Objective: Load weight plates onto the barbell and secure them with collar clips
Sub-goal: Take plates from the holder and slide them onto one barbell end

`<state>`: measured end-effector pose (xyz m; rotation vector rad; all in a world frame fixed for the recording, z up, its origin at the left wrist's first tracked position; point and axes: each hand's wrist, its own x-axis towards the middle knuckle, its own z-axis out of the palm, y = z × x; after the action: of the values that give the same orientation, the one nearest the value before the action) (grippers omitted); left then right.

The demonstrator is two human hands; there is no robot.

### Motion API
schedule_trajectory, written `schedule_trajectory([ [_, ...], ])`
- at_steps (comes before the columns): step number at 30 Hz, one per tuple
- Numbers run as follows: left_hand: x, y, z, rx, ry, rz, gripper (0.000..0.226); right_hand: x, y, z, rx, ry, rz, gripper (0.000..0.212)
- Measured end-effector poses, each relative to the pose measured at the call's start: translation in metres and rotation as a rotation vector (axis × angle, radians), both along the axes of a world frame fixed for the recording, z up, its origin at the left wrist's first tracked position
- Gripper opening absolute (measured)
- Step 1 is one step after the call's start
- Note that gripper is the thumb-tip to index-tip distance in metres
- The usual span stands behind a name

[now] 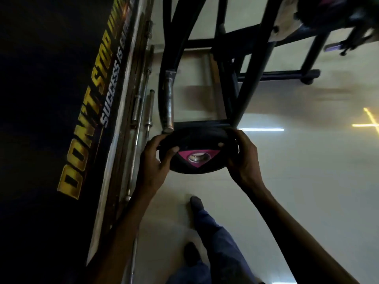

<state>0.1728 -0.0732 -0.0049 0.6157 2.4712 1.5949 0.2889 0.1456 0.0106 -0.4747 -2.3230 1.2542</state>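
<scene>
A black weight plate (196, 140) with a pink triangle and a metal centre hole is held in the air above the pale floor. My left hand (158, 158) grips its left rim and my right hand (244, 158) grips its right rim. Just beyond the plate's upper left edge is the end of a steel barbell sleeve (169, 103) resting in a black rack. The plate's hole faces the camera and is not on the sleeve. No collar clip is in view.
Spare steel bars (148, 109) lie along the wall at the left, under a dark banner (61, 119) with yellow lettering. A black metal rack frame (246, 68) stands beyond the plate. My legs and shoes (196, 203) are below on the floor.
</scene>
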Motion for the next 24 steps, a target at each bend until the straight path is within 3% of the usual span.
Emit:
schedule_trajectory([
  [5,0.044,0.038,0.054,0.091,0.069,-0.081,0.039,0.064,0.022,0.067,0.050,0.103,-0.105,0.045],
  [16,0.086,0.157,0.136,0.200,0.102,-0.266,0.063,0.142,0.106,0.136,0.108,0.273,-0.331,0.035],
  [20,0.103,0.207,0.157,0.233,0.139,-0.295,0.050,0.162,0.151,0.158,0.158,0.316,-0.344,0.040],
  [24,0.114,0.254,0.177,0.246,0.162,-0.319,0.056,0.172,0.196,0.179,0.171,0.344,-0.377,0.041],
])
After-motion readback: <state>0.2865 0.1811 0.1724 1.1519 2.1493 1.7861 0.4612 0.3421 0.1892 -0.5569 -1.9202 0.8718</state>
